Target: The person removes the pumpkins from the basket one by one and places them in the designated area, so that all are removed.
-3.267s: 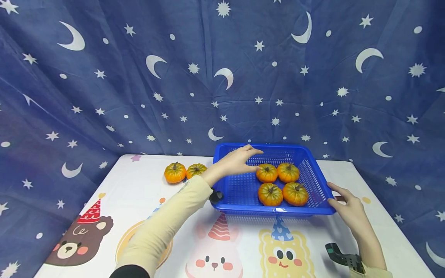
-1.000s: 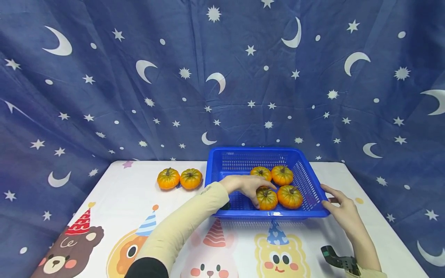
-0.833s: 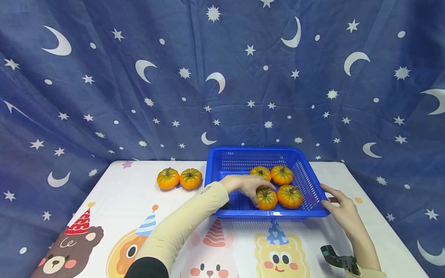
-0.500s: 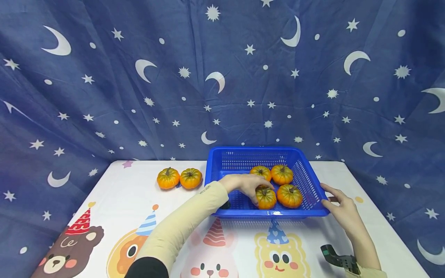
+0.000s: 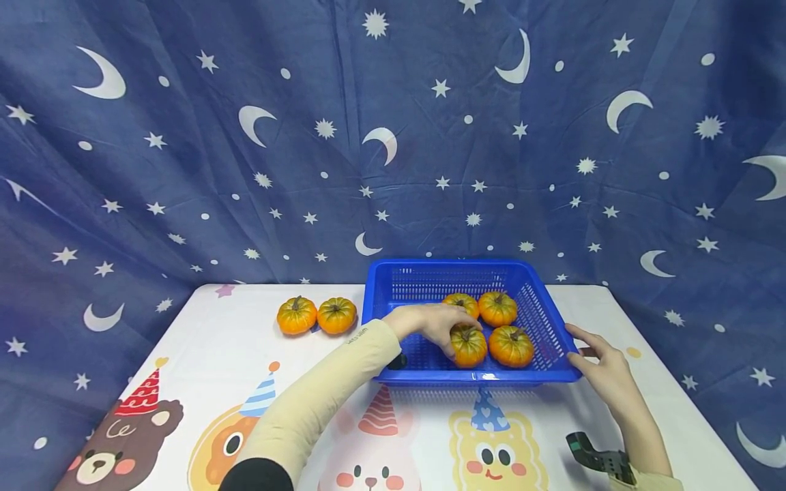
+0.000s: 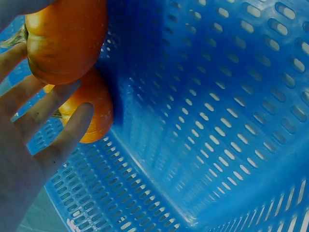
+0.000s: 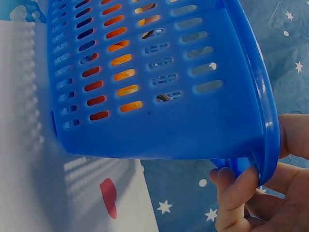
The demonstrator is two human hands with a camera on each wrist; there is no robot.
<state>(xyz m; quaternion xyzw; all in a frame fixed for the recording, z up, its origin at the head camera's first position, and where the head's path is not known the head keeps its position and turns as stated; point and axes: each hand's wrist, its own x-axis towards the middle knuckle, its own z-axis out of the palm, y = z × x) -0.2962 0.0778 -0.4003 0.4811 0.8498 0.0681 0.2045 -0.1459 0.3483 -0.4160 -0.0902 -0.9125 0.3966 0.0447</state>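
Note:
In the head view a blue plastic basket [image 5: 430, 377] holds several small orange-green pumpkins. My left hand [image 5: 436, 323] reaches in over its left side and grips the front-left pumpkin [image 5: 469, 349], fingers over the far side and thumb at the near left. In the left wrist view the left hand's [image 6: 34, 116] fingers lie along that pumpkin [image 6: 70, 43], with another pumpkin [image 6: 99, 108] behind it. My right hand [image 5: 608, 368] grips the basket's right rim. In the right wrist view the right hand's [image 7: 270, 193] thumb and fingers pinch the rim [image 7: 267, 116].
Two more pumpkins, one [image 5: 297, 315] beside the other [image 5: 337, 315], sit on the white cartoon-print tablecloth [image 5: 227, 341] left of the basket. Inside, a front-right pumpkin [image 5: 512, 346] and two back ones stand close by. A blue star-and-moon curtain [image 5: 430, 225] hangs behind.
My left hand has moved from the back-left pumpkin to the front-left one. That pumpkin has shifted slightly left, away from its right neighbour. The right hand has stayed on the rim.

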